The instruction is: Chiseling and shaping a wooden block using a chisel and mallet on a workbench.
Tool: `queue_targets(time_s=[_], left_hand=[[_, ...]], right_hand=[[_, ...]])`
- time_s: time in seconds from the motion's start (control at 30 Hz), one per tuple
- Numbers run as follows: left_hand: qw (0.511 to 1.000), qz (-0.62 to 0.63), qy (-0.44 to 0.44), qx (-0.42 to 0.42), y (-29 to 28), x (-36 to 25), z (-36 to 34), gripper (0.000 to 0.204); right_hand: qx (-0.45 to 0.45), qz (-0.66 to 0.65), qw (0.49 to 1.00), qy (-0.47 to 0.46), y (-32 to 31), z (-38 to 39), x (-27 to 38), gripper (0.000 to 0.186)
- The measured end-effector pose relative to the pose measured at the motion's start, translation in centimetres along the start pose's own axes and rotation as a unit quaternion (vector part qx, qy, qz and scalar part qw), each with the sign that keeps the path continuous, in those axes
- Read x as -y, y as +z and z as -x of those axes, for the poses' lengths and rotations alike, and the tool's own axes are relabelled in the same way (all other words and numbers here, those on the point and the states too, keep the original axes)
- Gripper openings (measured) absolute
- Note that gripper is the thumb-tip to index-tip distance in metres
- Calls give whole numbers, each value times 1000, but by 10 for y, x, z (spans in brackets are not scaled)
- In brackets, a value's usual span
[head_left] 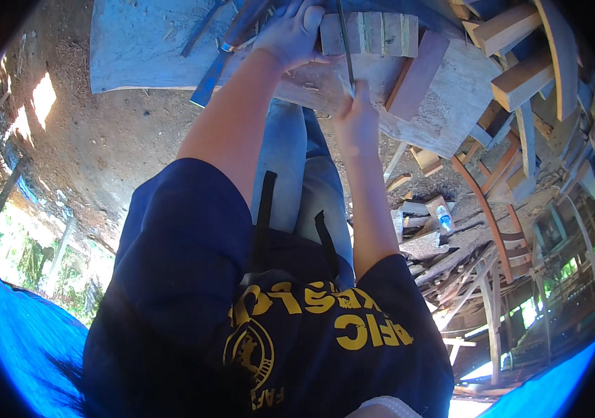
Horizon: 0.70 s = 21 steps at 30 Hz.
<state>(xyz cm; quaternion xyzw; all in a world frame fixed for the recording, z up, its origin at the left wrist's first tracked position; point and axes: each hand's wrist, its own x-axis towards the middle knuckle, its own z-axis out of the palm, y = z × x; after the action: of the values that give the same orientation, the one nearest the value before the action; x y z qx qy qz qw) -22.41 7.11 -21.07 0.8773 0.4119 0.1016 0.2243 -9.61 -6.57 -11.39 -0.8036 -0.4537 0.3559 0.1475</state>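
A short row of pale wooden blocks [389, 35] lies across the workbench [444, 132] at the top of the view. My left hand [292, 33] is closed at the left end of these blocks, fingers curled against the wood. From below, my right hand [355, 115] grips the near end of a long, thin dark tool [344, 38]. The tool runs away from me over the blocks, seen nearly edge-on; its exact kind is unclear. Beside my left forearm lies a chisel [210, 80] with a wooden handle. A reddish-brown board [419, 73] rests right of the blocks.
Another slim tool [202, 29] lies on the bench at upper left. Cut wooden pieces [520, 80] are piled at the right. Below them are a curved wooden chair frame [485, 202], scrap wood [444, 261] and a plastic bottle [444, 217] on the ground.
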Motion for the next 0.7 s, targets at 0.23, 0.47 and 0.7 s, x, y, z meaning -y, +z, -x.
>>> queue_targets(time_s=[0.23, 0.47, 0.7], left_hand=[[999, 33, -17, 26, -10, -6, 1, 55], [999, 42, 6, -1, -7, -1, 0, 65], [999, 6, -25, 45, -10, -6, -1, 66]], right_hand=[[-45, -15, 999, 19, -3, 41, -16, 22], [-52, -32, 998, -6, 19, 32, -16, 18], [-21, 76, 997, 7, 12, 20, -19, 19]])
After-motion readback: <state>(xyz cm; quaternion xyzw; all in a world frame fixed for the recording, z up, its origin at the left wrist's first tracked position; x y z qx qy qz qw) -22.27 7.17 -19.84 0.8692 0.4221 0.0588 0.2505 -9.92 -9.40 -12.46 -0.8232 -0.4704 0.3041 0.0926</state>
